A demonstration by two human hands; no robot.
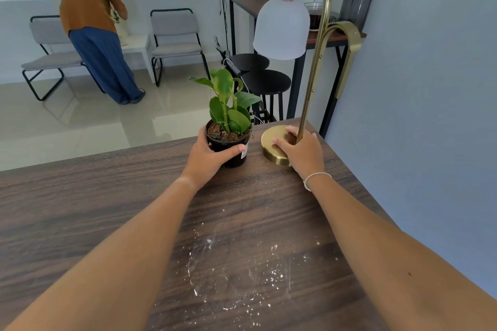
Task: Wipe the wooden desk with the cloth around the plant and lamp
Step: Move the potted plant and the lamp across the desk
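Observation:
A small green plant (228, 105) in a black pot (231, 150) stands near the far edge of the dark wooden desk (94, 209). My left hand (207, 158) grips the pot from its left side, thumb across the front. Right of it stands a brass lamp with a round base (271, 142), a thin stem (312, 83) and a white shade (281, 27). My right hand (301, 150) rests on the base with fingers around the foot of the stem. White powder (242, 274) is scattered on the desk between my forearms. No cloth is in view.
A blue-grey wall (430, 115) borders the desk on the right. Beyond the far edge are two black stools (266, 80), a tall side table (247, 2) with jars and a bottle, grey chairs (174, 35), and a person (94, 29) bending over a low white table.

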